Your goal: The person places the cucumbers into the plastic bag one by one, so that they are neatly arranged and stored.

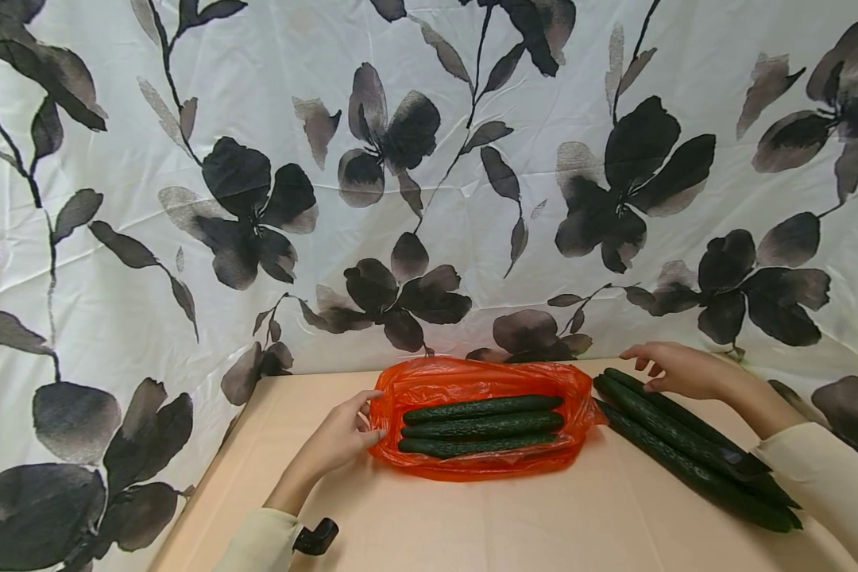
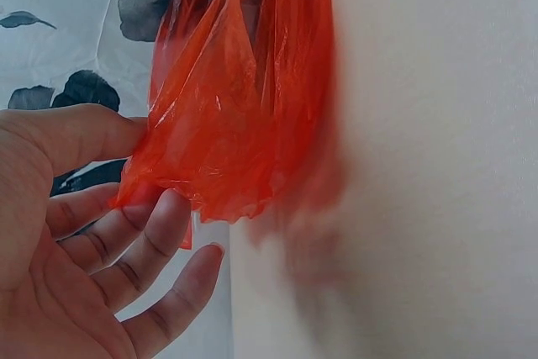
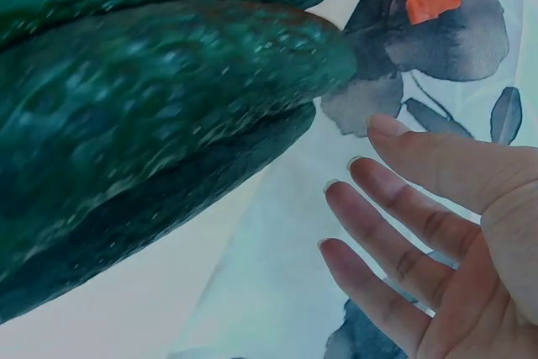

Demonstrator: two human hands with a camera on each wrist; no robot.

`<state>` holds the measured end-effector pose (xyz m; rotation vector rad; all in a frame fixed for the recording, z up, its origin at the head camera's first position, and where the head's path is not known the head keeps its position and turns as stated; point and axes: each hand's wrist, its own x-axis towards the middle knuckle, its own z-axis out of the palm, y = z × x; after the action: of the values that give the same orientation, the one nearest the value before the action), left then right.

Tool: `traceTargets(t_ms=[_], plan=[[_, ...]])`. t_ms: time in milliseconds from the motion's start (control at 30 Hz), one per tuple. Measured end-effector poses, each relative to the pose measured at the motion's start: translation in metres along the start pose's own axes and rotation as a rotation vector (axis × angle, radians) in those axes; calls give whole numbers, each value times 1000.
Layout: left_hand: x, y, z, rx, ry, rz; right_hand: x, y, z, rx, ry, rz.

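Observation:
In the head view, an orange-red plastic bag [image 1: 465, 473] lies on the table with three long dark-green cucumbers [image 1: 482, 427] showing inside it, side by side. My left hand [image 1: 343, 433] is at the bag's left end, thumb and fingers spread apart around its edge. The left wrist view shows the fingers loosely bent, touching the thin film. To the right of the bag lies a pile of three more cucumbers [image 1: 693, 449], slanting toward the near right. My right hand [image 1: 689, 372] hovers by their far ends, its fingers [image 3: 395, 266] relaxed and apart, holding nothing.
A pale tan table [image 1: 486, 524] carries everything. Behind it hangs a white cloth [image 1: 500, 230] printed with dark flowers, meeting the table's far edge. A small black device [image 1: 317, 537] sits at the left wrist.

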<state>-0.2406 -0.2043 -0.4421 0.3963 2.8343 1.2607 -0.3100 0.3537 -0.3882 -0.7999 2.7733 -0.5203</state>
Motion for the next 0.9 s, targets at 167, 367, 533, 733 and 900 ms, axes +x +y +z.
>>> traceTargets(t_ms=[167, 367, 533, 733, 900], plan=[[-1, 0, 0, 1, 1, -4, -6, 10, 2, 12, -28, 5], [-3, 0, -1, -1, 0, 14, -11, 25, 8, 40, -50, 22], [-3, -1, 0, 18, 6, 22, -16, 35, 12, 86, -68, 41], [-4, -1, -1, 27, 10, 22, -21, 41, 13, 112, -108, 89], [-4, -2, -2, 15, 3, 8, -25, 46, 15, 126, -144, 83]])
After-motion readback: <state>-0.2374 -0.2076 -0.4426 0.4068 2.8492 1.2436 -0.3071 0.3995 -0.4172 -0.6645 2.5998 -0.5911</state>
